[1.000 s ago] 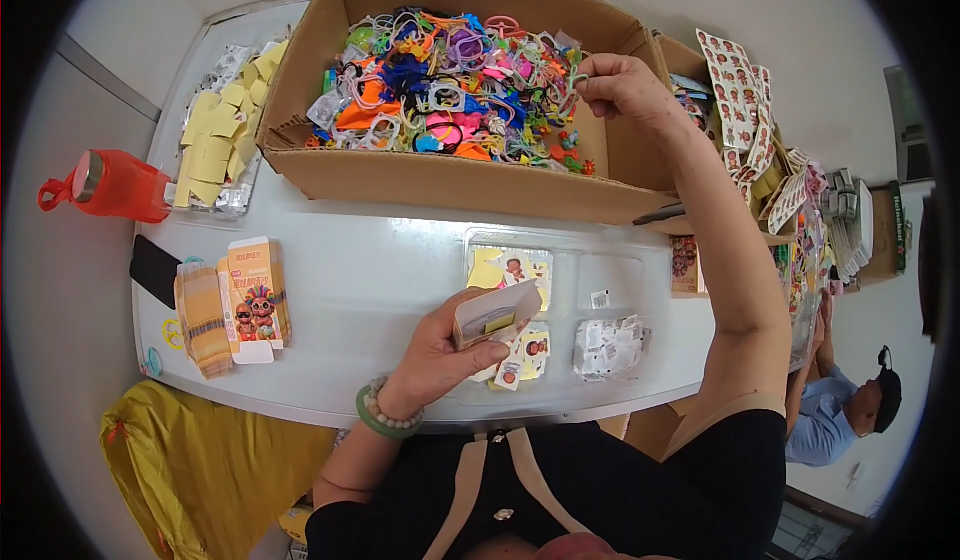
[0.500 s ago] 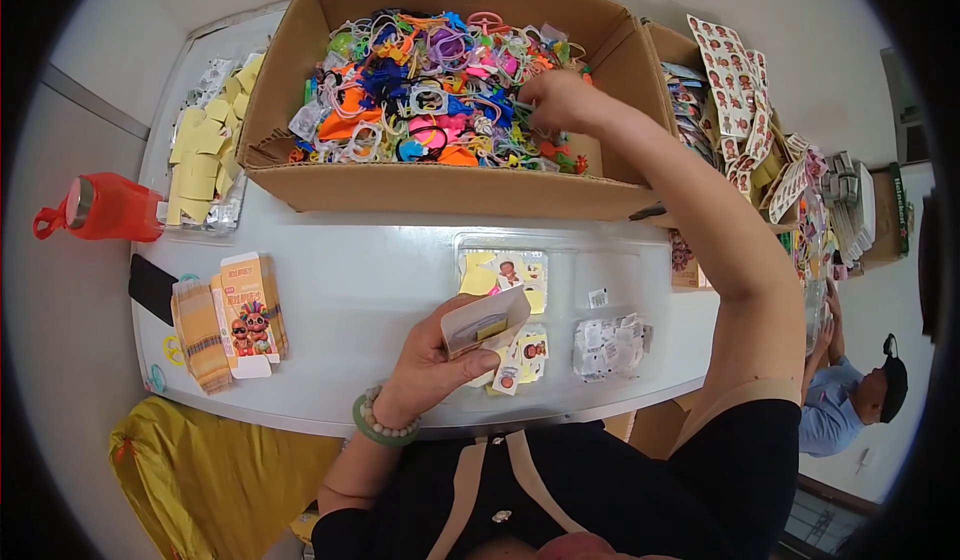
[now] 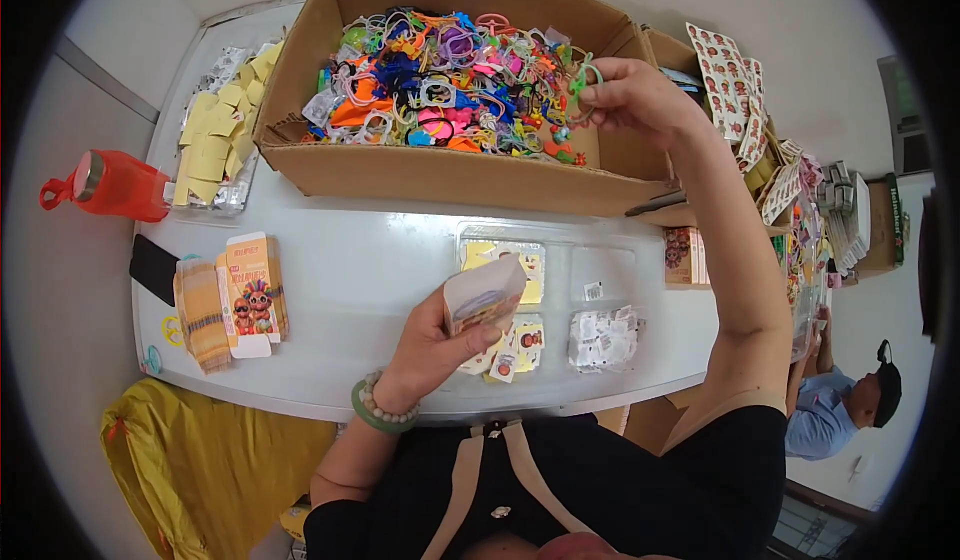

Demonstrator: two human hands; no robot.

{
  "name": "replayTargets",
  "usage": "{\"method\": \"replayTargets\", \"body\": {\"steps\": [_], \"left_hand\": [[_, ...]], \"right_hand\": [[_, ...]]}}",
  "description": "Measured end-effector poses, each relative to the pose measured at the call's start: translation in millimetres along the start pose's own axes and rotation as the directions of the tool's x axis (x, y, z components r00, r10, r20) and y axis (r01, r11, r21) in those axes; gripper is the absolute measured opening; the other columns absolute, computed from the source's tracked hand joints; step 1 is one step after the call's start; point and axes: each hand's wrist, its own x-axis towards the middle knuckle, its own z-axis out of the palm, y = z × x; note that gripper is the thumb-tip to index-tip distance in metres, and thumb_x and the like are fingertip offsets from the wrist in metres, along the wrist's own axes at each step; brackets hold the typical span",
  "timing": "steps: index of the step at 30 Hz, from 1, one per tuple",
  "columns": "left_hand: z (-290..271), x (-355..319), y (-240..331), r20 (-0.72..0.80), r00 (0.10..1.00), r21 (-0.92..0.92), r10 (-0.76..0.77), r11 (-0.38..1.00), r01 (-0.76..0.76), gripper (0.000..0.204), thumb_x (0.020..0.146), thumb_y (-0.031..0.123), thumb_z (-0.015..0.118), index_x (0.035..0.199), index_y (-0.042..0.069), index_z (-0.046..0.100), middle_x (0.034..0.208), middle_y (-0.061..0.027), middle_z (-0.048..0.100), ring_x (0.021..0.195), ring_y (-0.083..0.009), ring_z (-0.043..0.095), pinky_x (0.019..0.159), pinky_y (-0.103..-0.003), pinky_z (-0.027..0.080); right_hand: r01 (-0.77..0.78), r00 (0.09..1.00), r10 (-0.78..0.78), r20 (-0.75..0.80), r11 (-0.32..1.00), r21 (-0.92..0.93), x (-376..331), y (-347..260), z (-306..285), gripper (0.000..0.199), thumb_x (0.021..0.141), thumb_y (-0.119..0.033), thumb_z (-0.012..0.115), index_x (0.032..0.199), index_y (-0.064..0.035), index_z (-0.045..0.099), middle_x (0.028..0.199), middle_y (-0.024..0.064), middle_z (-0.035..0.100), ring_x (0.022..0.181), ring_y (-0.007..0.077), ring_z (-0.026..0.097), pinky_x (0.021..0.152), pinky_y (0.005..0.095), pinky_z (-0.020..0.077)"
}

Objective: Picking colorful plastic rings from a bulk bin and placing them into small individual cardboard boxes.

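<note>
Right hand (image 3: 640, 102) first: its thumb and fingers pinch a green looped trinket (image 3: 578, 85), which hangs above the right end of a large open cardboard box (image 3: 450, 175). Inside the box, a heap of small trinkets (image 3: 430, 85) in many colours fills most of the floor, with bare cardboard at the right.

Nearer the body, the left hand (image 3: 430, 345) grips a pale paper carton (image 3: 485, 295), tilted, thumb on its near side; its contents are hard to make out. Beaded and green bracelets (image 3: 385, 408) circle that wrist.

Beneath and beside the carton, a clear divided tray (image 3: 557, 285) rests on the white table (image 3: 350, 245). Picture cards (image 3: 528, 340) lie in its left compartments, and small white packets (image 3: 605, 340) are piled at its lower right.

Toward the left of the table are orange cartons (image 3: 255, 305), a dark flat object (image 3: 153, 268), a red bottle (image 3: 115, 188) and a pile of yellow cards (image 3: 212, 145).

Right of the box stand sticker sheets (image 3: 722, 80); farther off, a co-worker (image 3: 825, 410) wears a blue shirt and black cap.
</note>
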Motion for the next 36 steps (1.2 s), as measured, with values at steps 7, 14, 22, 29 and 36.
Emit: {"method": "replayTargets", "body": {"steps": [7,14,22,29,36], "left_hand": [[21.6,-2.8,-8.5,-0.081,0.987,0.155,0.138,0.98,-0.124,0.054,0.083,0.003,0.063,0.132,-0.002,0.039,0.117,-0.0066,0.054,0.105,-0.0116,0.052,0.089,-0.028,0.046],[43.3,-27.1,-26.2,0.027,0.994,0.13,0.107,0.985,-0.11,0.049,0.084,0.006,0.064,0.128,-0.001,0.043,0.112,-0.0053,0.056,0.098,-0.0103,0.054,0.086,-0.026,0.046],[61.0,-49.4,-47.7,0.006,0.995,0.104,0.101,0.989,-0.101,0.051,0.083,0.002,0.063,0.129,-0.001,0.042,0.116,-0.0052,0.054,0.105,-0.0112,0.052,0.091,-0.026,0.044],[72.0,-56.7,-58.6,0.041,0.997,0.167,0.061,0.984,-0.067,0.055,0.082,0.001,0.063,0.133,0.001,0.041,0.116,-0.0043,0.053,0.105,-0.0109,0.052,0.092,-0.026,0.043],[78.7,-56.2,-61.0,0.077,0.994,0.163,0.073,0.983,-0.085,0.056,0.083,0.001,0.063,0.134,0.001,0.04,0.116,-0.0037,0.054,0.105,-0.0107,0.053,0.091,-0.026,0.044]], "right_hand": [[-0.013,0.964,-0.056,0.261,0.967,0.254,-110.0,-17.2,78.8,0.017,0.08,-0.01,0.065,0.095,-0.0015,0.062,0.079,0.0082,0.066,0.06,0.0094,0.06,0.055,0.0202,0.0495],[0.23,0.966,-0.189,0.179,0.94,-0.253,-162.1,27.5,134.5,0.013,0.082,-0.003,0.062,0.094,0.0012,0.06,0.085,0.0073,0.066,0.072,0.0181,0.063,0.065,0.0278,0.0511],[0.505,0.794,-0.567,0.218,0.417,-0.756,-214.4,39.5,151.3,0.023,0.076,-0.001,0.063,0.098,-0.0048,0.057,0.082,0.0134,0.061,0.077,0.0322,0.061,0.066,0.0375,0.0493],[0.473,0.809,-0.565,0.162,0.462,-0.75,-239.6,52.5,147.8,0.022,0.076,-0.001,0.063,0.097,-0.0051,0.057,0.083,0.0133,0.061,0.076,0.0319,0.061,0.064,0.0375,0.0491],[0.527,0.714,-0.693,0.106,0.431,-0.733,-246.3,61.6,149.2,0.023,0.073,-0.001,0.064,0.095,-0.0059,0.058,0.08,0.0091,0.057,0.073,0.0276,0.058,0.062,0.0356,0.0471]]}}
